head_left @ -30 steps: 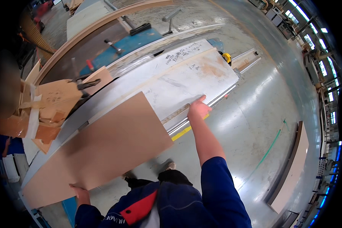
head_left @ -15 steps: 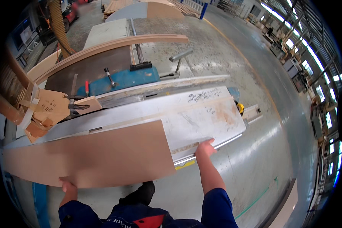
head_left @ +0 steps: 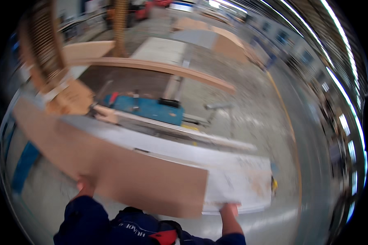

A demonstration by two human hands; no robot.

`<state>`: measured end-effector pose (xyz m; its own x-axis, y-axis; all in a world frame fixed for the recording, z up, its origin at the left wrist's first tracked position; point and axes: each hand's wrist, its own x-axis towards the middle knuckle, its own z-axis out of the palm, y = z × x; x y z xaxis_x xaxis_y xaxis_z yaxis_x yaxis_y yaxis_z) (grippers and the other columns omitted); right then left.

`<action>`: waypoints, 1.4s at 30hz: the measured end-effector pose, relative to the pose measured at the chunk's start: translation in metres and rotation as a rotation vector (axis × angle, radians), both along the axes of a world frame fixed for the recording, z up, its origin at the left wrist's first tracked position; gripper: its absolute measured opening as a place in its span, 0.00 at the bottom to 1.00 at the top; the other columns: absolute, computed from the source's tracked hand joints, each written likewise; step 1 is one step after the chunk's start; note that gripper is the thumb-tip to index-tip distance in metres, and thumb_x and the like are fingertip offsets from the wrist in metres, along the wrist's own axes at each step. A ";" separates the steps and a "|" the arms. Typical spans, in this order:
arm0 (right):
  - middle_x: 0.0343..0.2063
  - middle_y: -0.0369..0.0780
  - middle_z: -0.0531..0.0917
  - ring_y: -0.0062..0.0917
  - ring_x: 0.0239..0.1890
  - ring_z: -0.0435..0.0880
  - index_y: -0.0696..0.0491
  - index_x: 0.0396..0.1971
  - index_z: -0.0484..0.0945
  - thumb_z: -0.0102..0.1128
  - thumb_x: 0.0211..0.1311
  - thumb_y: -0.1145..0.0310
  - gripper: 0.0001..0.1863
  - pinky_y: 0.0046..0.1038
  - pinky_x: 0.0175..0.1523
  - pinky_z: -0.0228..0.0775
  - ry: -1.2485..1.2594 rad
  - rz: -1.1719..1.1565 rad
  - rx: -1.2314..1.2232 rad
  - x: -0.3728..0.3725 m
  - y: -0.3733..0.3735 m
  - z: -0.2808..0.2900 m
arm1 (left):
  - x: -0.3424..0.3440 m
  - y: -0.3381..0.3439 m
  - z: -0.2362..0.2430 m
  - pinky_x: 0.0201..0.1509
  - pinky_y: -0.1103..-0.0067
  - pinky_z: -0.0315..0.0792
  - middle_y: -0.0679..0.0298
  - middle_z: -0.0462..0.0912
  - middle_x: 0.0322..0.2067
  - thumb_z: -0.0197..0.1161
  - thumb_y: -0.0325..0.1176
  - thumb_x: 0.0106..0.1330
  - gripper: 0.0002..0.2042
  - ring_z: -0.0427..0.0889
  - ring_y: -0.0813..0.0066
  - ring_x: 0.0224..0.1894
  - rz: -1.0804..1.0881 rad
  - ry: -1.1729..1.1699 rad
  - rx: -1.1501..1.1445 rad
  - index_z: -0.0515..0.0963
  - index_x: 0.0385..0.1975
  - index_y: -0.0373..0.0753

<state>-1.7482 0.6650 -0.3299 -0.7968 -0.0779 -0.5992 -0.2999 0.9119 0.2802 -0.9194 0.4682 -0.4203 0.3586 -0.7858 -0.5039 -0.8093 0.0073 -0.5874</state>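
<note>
A large flat brown board [head_left: 151, 175] lies along the near side of a long pale metal machine table [head_left: 237, 175]. Its left part reaches far off to the left. My left hand [head_left: 85, 185] grips the board's near edge, thumb above and the other fingers hidden. To the right of the board, my right hand [head_left: 230, 209] is closed over the table's near edge, apart from the board; motion blur softens its fingers. A dark slot [head_left: 141, 151] shows in the table just beyond the board's far edge.
Beyond the table stands a blue machine part [head_left: 151, 109] with a red-handled tool [head_left: 113, 97]. A long wooden strip [head_left: 159, 67] crosses behind it. Taped cardboard [head_left: 71, 98] and a ribbed hose [head_left: 120, 28] are at the left. Something yellow [head_left: 274, 185] sits at the table's right end.
My view has turned and blurred, so the table now slopes down toward the right. Both hands keep their places on the board and on the table edge.
</note>
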 end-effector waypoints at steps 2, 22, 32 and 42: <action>0.72 0.44 0.73 0.37 0.70 0.77 0.44 0.77 0.66 0.63 0.66 0.48 0.41 0.59 0.81 0.46 -0.016 0.391 0.178 -0.037 0.008 -0.011 | -0.061 0.015 0.003 0.63 0.53 0.69 0.54 0.81 0.61 0.50 0.50 0.79 0.25 0.80 0.56 0.60 0.683 0.237 -0.417 0.81 0.60 0.37; 0.73 0.48 0.71 0.44 0.75 0.67 0.53 0.74 0.66 0.63 0.64 0.47 0.42 0.56 0.80 0.46 -0.214 0.751 -1.118 -0.006 -0.069 0.013 | -0.337 0.483 -0.017 0.50 0.57 0.80 0.61 0.87 0.54 0.55 0.51 0.74 0.20 0.90 0.60 0.44 0.616 0.631 -0.132 0.80 0.56 0.47; 0.71 0.52 0.71 0.51 0.73 0.66 0.61 0.71 0.67 0.64 0.65 0.45 0.44 0.56 0.78 0.49 -0.445 1.671 -1.310 0.165 -0.046 -0.005 | -0.331 0.543 -0.034 0.51 0.54 0.77 0.56 0.89 0.42 0.56 0.50 0.71 0.18 0.88 0.55 0.43 0.714 0.660 -0.162 0.85 0.44 0.44; 0.71 0.51 0.69 0.50 0.75 0.63 0.62 0.74 0.62 0.63 0.65 0.40 0.49 0.58 0.80 0.44 -0.317 1.748 -1.276 0.170 -0.033 0.018 | -0.270 0.422 -0.003 0.54 0.61 0.77 0.58 0.88 0.36 0.67 0.40 0.67 0.09 0.86 0.60 0.44 0.785 1.327 -0.924 0.86 0.36 0.42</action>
